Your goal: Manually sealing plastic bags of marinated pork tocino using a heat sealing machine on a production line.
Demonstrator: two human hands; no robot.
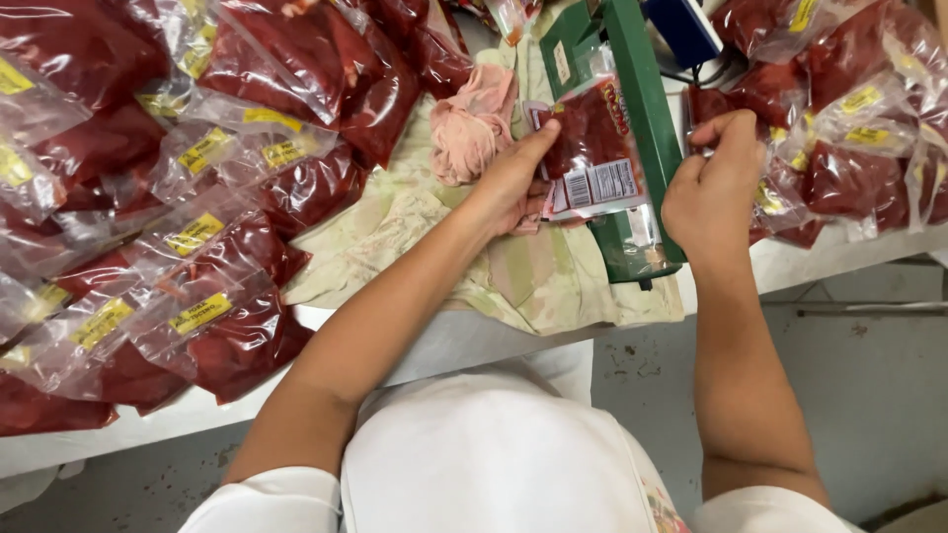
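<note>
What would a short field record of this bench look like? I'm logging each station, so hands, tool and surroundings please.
left hand: left hand holds a clear bag of red powder by its left edge
right hand: right hand closed at the bag's right side, by the green heat sealer
bag position: lying across the sealer
under sealer: stained cream cloth
beside it: crumpled pink rag
left pile: filled bags with yellow labels
right pile: more filled bags

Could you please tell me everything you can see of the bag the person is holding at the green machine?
The bag is a clear plastic pouch filled with dark red contents, with a white printed label panel low on its face. It lies across the green sealing machine, tilted slightly. The left hand grips its left edge, thumb on top; the right hand is closed just right of the machine, apparently at its far end.
</note>
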